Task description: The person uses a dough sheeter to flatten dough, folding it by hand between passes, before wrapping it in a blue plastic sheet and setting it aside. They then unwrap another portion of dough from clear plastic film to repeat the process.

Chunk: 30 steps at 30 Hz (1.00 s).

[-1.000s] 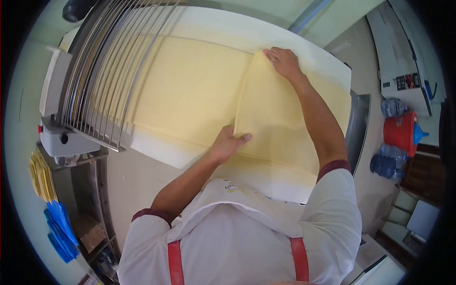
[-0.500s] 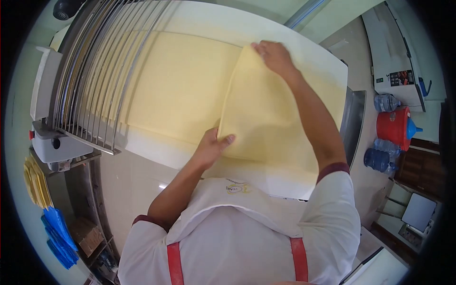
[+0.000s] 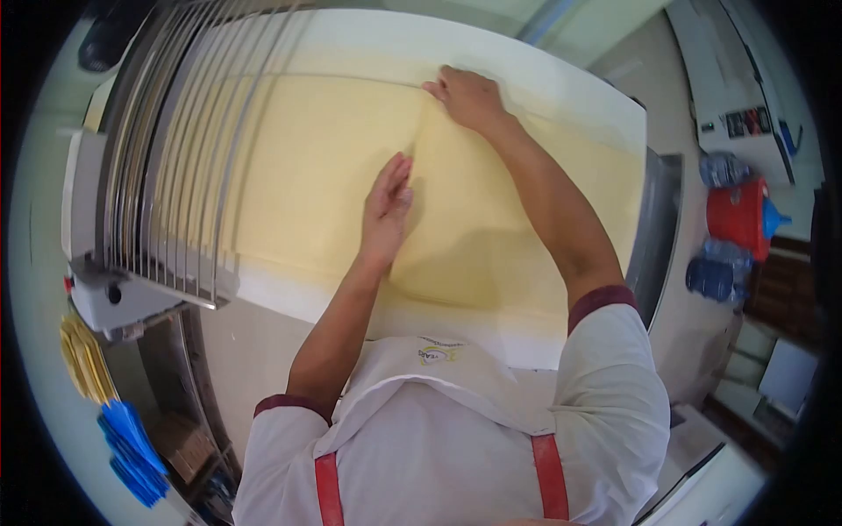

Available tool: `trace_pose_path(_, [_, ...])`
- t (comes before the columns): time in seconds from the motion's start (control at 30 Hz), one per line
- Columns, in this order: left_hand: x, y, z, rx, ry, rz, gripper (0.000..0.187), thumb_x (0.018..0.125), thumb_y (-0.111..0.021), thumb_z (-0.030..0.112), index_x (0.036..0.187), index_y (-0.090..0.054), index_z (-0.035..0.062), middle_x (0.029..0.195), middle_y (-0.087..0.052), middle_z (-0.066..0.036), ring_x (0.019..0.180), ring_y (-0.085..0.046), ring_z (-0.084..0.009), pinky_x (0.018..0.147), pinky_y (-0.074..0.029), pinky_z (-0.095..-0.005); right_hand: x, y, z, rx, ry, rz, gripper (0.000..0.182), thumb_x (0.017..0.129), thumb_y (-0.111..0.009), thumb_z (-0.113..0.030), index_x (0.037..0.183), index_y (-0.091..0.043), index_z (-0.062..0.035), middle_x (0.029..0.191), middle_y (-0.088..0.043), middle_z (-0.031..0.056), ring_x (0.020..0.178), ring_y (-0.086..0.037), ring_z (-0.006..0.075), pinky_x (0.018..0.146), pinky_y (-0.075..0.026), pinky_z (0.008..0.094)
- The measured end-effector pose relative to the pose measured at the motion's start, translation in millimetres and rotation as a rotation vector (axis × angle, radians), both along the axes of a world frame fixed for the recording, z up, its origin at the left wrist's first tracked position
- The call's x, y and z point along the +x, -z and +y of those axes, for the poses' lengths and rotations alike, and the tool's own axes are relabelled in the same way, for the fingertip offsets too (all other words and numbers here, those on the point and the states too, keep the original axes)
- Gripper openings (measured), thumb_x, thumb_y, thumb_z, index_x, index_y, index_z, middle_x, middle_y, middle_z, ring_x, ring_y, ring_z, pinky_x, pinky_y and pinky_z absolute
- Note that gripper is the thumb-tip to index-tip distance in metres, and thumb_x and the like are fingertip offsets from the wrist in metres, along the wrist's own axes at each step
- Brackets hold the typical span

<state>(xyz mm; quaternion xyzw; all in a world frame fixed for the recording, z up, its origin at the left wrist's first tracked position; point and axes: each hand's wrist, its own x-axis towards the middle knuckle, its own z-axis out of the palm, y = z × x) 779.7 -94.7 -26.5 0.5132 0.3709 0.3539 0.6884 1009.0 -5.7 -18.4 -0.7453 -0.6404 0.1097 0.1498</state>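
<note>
A wide, flat sheet of pale yellow dough (image 3: 307, 158) lies across the white work surface (image 3: 368, 31), its left part reaching under a metal wire guard. A folded-over section (image 3: 526, 202) covers its right part, with an edge running between my hands. My left hand (image 3: 387, 206) is at that edge, on its side, fingers extended and holding nothing. At the far end of the fold, my right hand (image 3: 467, 95) has its fingers bent against the dough's corner; whether it pinches the dough is hard to see.
The wire guard (image 3: 189, 158) of a machine stands at the left. Yellow and blue bags (image 3: 132, 447) hang at the lower left. A red bucket (image 3: 735, 215) and water bottles (image 3: 721, 276) are on the floor at the right.
The lifted dough flap has come down flat and slightly left. My left hand has moved away from me and let go of the edge. My right hand has shifted left with the corner.
</note>
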Motion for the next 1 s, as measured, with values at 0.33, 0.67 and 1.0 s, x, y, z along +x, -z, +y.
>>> trace_pose_path(0.33, [8, -2, -5, -0.05, 0.016, -0.073, 0.055, 0.093, -0.038, -0.006, 0.146, -0.022, -0.0032, 0.148, -0.032, -0.02, 0.139, -0.03, -0.0241, 0.115, -0.025, -0.033, 141, -7, -242, 0.013, 0.418, -0.245, 0.071, 0.094, -0.049, -0.043, 0.147, -0.022, -0.0046, 0.154, -0.021, 0.0157, 0.144, -0.018, 0.0294, 0.114, -0.016, 0.0531])
trace_pose_path(0.67, [1, -2, -9, -0.058, 0.008, -0.089, 0.052, 0.096, -0.037, -0.003, 0.145, -0.023, -0.0035, 0.149, -0.03, -0.021, 0.138, -0.031, -0.0247, 0.114, -0.028, -0.0329, 129, 12, -334, -0.048, 0.428, -0.244, 0.067, 0.097, -0.044, -0.04, 0.147, -0.021, -0.0012, 0.155, -0.017, 0.018, 0.144, -0.015, 0.032, 0.113, -0.017, 0.0539])
trace_pose_path(1.0, [-91, 10, -112, -0.014, -0.049, 0.119, 0.046, 0.096, -0.047, 0.003, 0.141, -0.04, 0.0008, 0.145, -0.043, -0.011, 0.133, -0.04, -0.0194, 0.11, -0.028, -0.0298, 45, -24, -388, 0.017, 0.366, -0.209, 0.064, 0.089, -0.057, -0.013, 0.143, -0.028, 0.0021, 0.152, -0.023, 0.0218, 0.142, -0.017, 0.0392, 0.114, -0.015, 0.0512])
